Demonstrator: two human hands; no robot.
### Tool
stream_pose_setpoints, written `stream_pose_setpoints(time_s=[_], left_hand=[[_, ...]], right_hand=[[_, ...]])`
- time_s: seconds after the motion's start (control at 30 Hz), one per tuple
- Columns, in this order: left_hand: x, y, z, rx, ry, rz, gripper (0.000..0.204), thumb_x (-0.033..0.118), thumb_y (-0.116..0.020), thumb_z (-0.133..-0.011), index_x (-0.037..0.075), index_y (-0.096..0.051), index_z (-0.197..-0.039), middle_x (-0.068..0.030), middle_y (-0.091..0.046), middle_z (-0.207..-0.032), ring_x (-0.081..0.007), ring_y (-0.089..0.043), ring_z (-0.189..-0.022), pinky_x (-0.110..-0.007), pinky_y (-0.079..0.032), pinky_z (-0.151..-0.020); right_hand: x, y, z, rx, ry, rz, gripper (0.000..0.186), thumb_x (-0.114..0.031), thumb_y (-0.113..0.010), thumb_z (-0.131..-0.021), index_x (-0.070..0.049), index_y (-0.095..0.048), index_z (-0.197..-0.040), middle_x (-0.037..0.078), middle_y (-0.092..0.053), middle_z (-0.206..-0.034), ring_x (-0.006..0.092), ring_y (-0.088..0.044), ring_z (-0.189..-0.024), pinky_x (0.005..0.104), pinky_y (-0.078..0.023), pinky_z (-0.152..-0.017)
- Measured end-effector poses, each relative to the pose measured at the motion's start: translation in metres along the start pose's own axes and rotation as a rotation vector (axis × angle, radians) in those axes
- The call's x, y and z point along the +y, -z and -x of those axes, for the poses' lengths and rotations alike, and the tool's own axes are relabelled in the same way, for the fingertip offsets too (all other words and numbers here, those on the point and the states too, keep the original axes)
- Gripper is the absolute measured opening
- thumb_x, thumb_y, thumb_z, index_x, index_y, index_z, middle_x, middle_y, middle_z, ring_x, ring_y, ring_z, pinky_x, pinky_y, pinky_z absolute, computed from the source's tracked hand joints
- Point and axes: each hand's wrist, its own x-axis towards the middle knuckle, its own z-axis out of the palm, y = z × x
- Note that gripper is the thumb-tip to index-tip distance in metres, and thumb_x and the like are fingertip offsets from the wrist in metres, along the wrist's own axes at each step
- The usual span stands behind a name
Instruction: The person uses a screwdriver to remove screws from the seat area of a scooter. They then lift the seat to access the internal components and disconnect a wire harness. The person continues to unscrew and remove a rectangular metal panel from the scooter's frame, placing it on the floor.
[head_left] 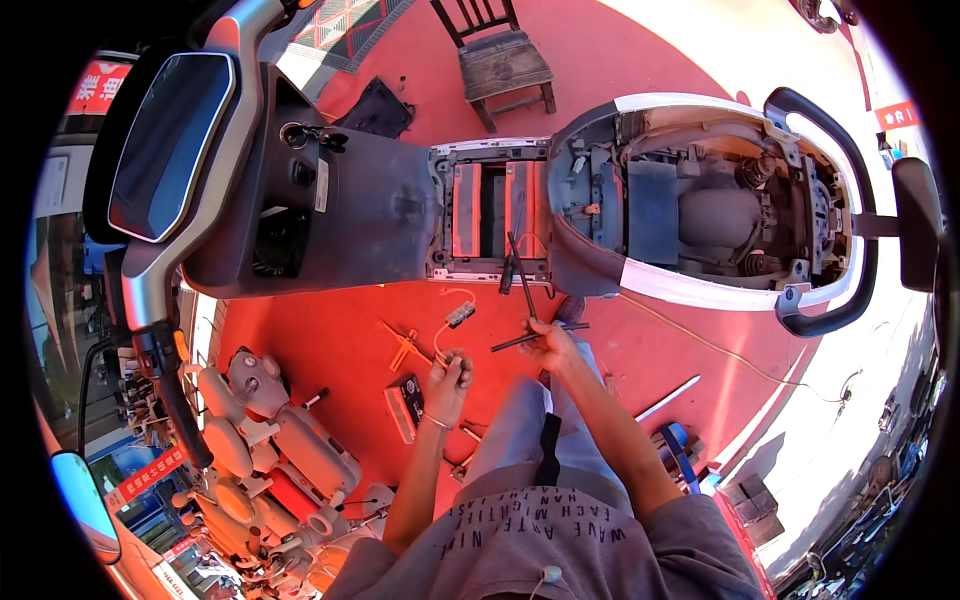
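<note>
My left hand (448, 388) is closed around a thin pale orange cable (440, 340). A small grey connector (460, 314) on that cable stands clear of my fingers. My right hand (550, 347) grips a black T-handle wrench (524, 290) near its crossbar, and the shaft points away toward the scooter. In front of me an electric scooter (370, 210) stands sideways with its floorboard compartment uncovered. Inside lie orange-red and black battery blocks (466, 210). A black-handled tool (506, 274), perhaps a screwdriver, rests at the compartment's near edge beside the wrench shaft.
The scooter's seat area (655, 215) is open, showing wiring and a grey rounded housing. On the red floor are an orange tool (404, 346), a box (405, 405) and a white strip (668, 398). A wooden chair (505, 65) stands beyond; another scooter (300, 440) is at left.
</note>
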Motion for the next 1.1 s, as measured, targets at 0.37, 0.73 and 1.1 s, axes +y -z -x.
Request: stream_pose_setpoints(time_s=[0.37, 0.73, 1.1], left_hand=[[0.037, -0.027, -0.122, 0.041, -0.018, -0.121, 0.010, 0.003, -0.043, -0.089, 0.004, -0.046, -0.099, -0.0044, -0.045, -0.081, -0.0099, -0.040, -0.067, -0.021, -0.035, -0.059], [0.055, -0.004, -0.230, -0.095, 0.041, -0.350, 0.009, 0.003, -0.041, -0.089, 0.005, -0.046, -0.097, -0.0034, -0.049, -0.078, -0.0074, -0.040, -0.065, -0.019, -0.036, -0.059], [0.053, -0.002, -0.335, -0.133, -0.088, -0.755, 0.008, 0.003, -0.040, -0.089, 0.008, -0.046, -0.092, 0.0006, -0.049, -0.073, -0.0043, -0.040, -0.058, -0.018, -0.036, -0.051]], right_hand=[[-0.048, 0.003, -0.153, -0.235, 0.167, -0.107, 0.029, -0.015, -0.054, -0.086, -0.013, -0.052, -0.114, -0.001, -0.057, -0.078, 0.0103, -0.050, -0.066, 0.0301, -0.043, -0.072], [-0.071, 0.030, -0.207, 0.143, 0.435, -0.222, 0.008, -0.011, -0.061, -0.080, -0.010, -0.060, -0.088, 0.002, -0.062, -0.084, 0.0125, -0.058, -0.075, 0.0276, -0.045, -0.074], [-0.100, -0.121, -0.048, 0.177, 0.482, 0.810, 0.021, -0.011, -0.053, -0.085, 0.004, -0.055, -0.099, 0.007, -0.060, -0.081, 0.0119, -0.057, -0.067, 0.0230, -0.048, -0.061]])
